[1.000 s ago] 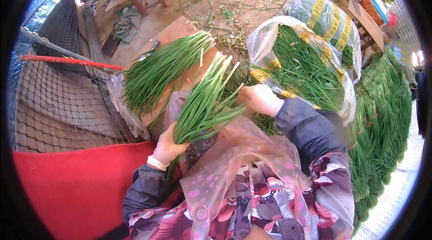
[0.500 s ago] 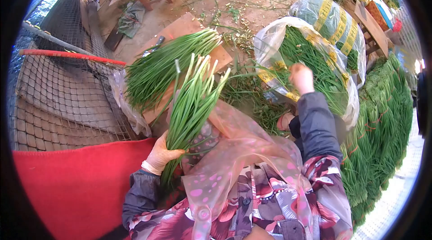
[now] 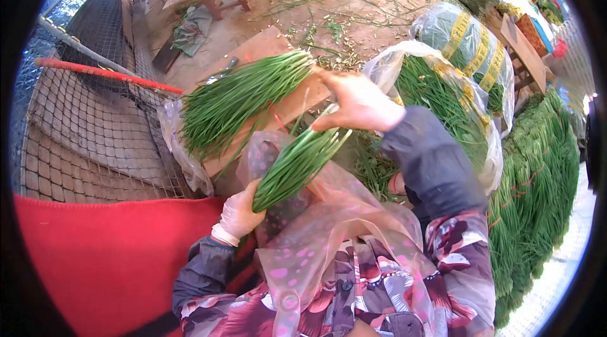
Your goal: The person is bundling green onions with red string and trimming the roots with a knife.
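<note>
My left hand [image 3: 240, 214], in a thin pale glove, is wrapped round the lower part of a bunch of garlic chives [image 3: 297, 169]. The pale cut ends of the bunch point up and to the right, over my lap. Just above those ends is my right hand [image 3: 360, 100], its thumb and fingers spread wide apart. The thumb overlaps the pale ends, while the fingertips reach close to a larger pile of chives [image 3: 246, 97]. That pile lies on a wooden board [image 3: 269, 43], with a dark-handled tool [image 3: 226, 66] partly hidden behind it.
To the right stands an open plastic bag [image 3: 379, 68] of loose chives, with a wrapped bundle [image 3: 461, 33] behind it. Tied chives [image 3: 531, 191] are stacked at far right. A red cloth [image 3: 114, 261] and netting [image 3: 95, 134] with a red pole [image 3: 107, 73] are on the left.
My right hand has come left from the plastic bag to the held bunch, its fingers now spread. The bunch in my left hand has tilted lower and to the right.
</note>
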`<state>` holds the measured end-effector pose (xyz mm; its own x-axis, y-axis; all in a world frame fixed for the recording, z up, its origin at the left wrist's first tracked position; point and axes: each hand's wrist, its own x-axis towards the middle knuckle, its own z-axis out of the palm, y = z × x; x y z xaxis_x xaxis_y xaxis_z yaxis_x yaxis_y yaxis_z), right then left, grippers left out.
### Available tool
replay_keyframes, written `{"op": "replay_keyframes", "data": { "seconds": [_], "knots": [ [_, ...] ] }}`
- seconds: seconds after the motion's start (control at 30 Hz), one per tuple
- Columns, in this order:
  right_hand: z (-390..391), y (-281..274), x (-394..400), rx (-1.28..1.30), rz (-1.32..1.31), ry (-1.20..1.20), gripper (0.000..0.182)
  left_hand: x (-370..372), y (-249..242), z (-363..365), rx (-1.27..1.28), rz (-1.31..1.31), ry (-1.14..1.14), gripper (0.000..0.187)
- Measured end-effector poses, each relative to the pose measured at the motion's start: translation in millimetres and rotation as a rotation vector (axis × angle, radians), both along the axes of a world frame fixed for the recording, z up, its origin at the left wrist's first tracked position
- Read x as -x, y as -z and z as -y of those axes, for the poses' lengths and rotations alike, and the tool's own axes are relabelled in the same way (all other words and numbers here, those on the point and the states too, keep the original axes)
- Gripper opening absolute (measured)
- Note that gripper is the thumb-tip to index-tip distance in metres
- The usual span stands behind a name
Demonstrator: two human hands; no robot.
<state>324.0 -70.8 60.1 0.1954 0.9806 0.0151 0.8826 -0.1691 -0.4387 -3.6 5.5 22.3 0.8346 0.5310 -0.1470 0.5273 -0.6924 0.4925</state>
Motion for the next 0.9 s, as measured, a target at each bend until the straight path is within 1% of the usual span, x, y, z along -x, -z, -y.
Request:
{"op": "replay_keyframes", "data": {
  "seconds": [0.03,0.07,0.13,0.17,0.2,0.23,0.27,0.3,0.33,0.4,0.43,0.47,0.5,0.53,0.6,0.63,0.67,0.7,0.73,0.77,0.8,0.83,0.87,0.9],
  "knots": [
    [-4,8,2,0.137,-0.085,-0.058,0.071,-1,-2,2,0.000,0.000,0.002,0.056],
    [-6,17,4,0.137,-0.084,-0.058,0.071,-3,-4,2,-0.029,0.010,0.028,0.058],
    [-6,34,13,0.268,-0.353,-0.359,0.038,0,-7,2,-0.049,0.012,0.052,0.060],
    [-4,37,16,0.268,-0.353,-0.359,0.038,-1,-8,0,-0.026,0.010,0.066,0.059],
    [1,43,21,0.166,-0.234,-0.327,0.026,-1,-8,-1,0.008,0.005,0.082,0.059],
    [4,46,23,0.062,-0.114,-0.292,0.018,-2,-9,-2,0.014,0.003,0.086,0.059],
    [4,47,19,0.061,-0.114,-0.292,0.018,-4,-13,-3,0.066,-0.027,0.068,0.060],
    [7,49,9,0.013,0.021,-0.206,0.017,-6,-12,-3,0.128,-0.055,0.059,0.060],
    [8,52,-2,-0.041,0.158,-0.127,0.017,-4,-11,-5,0.133,-0.054,0.062,0.060],
    [24,68,-47,-0.047,0.258,0.104,0.016,4,-8,-12,0.236,-0.052,0.039,0.062],
    [34,68,-59,0.173,0.346,0.122,0.017,10,-4,-16,0.344,-0.055,0.008,0.064],
    [41,65,-65,0.394,0.428,0.143,0.019,18,3,-18,0.344,-0.055,0.008,0.064],
    [44,65,-66,0.391,0.427,0.143,0.019,27,9,-20,0.563,0.013,-0.056,0.065],
    [47,62,-69,0.339,0.168,0.160,0.025,25,11,-23,0.780,0.091,-0.114,0.065],
    [63,62,-67,0.245,-0.364,0.184,0.041,23,14,-17,0.808,0.059,-0.117,0.065],
    [72,62,-64,0.189,-0.637,0.203,0.049,20,15,-12,0.827,0.108,-0.141,0.064],
    [49,47,-45,0.142,-0.898,0.119,0.052,12,14,-12,0.832,0.166,-0.155,0.064],
    [46,59,-47,0.125,-0.890,0.123,0.043,13,17,-12,0.763,0.161,-0.131,0.063],
    [33,35,-28,0.300,-0.674,0.074,0.042,13,18,-12,0.760,0.158,-0.127,0.063],
    [22,43,-15,0.328,-0.691,0.055,0.040,12,18,-11,0.646,0.128,-0.124,0.061],
    [20,43,-14,0.355,-0.731,0.076,0.037,11,19,-9,0.539,0.100,-0.121,0.060],
    [18,52,-10,0.241,-0.885,0.082,0.035,11,20,-7,0.536,0.101,-0.124,0.060],
    [17,67,-4,0.131,-1.038,0.085,0.032,12,20,-5,0.399,0.083,-0.113,0.059],
    [18,79,1,0.131,-1.038,0.085,0.032,11,21,-3,0.261,0.064,-0.093,0.058]
  ]
}}
